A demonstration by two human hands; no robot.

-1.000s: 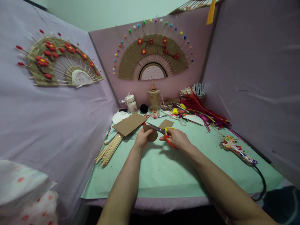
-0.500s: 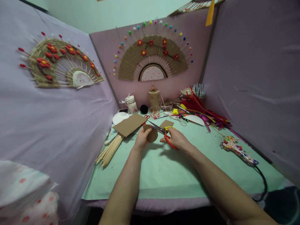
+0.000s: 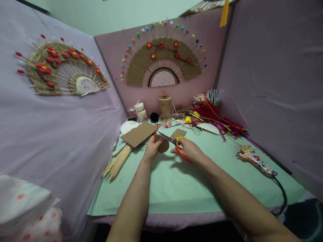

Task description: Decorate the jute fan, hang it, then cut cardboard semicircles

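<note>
My left hand (image 3: 152,148) pinches a small rounded piece of brown cardboard (image 3: 164,147) above the middle of the table. Scissors (image 3: 179,149) with one yellow and one red-orange handle are in my right hand (image 3: 191,150), their blades parted and pointing left across the cardboard's upper edge. The fingers inside the handle loops are partly hidden. Behind the scissors lies a small cardboard scrap (image 3: 178,133). A larger cardboard sheet (image 3: 139,134) rests to the left of my left hand, over the end of a bundle of thin wooden sticks (image 3: 118,164).
A glue gun (image 3: 256,163) with a black cord lies at the right. Along the back stand a twine spool (image 3: 165,106), a white bottle (image 3: 140,112) and red pipe cleaners (image 3: 214,116). Decorated fans (image 3: 137,65) hang on the cloth-covered panels.
The scissors and both hands hold nearly the same place, with the blades slightly shifted against the cardboard. The whole view has moved a little.
</note>
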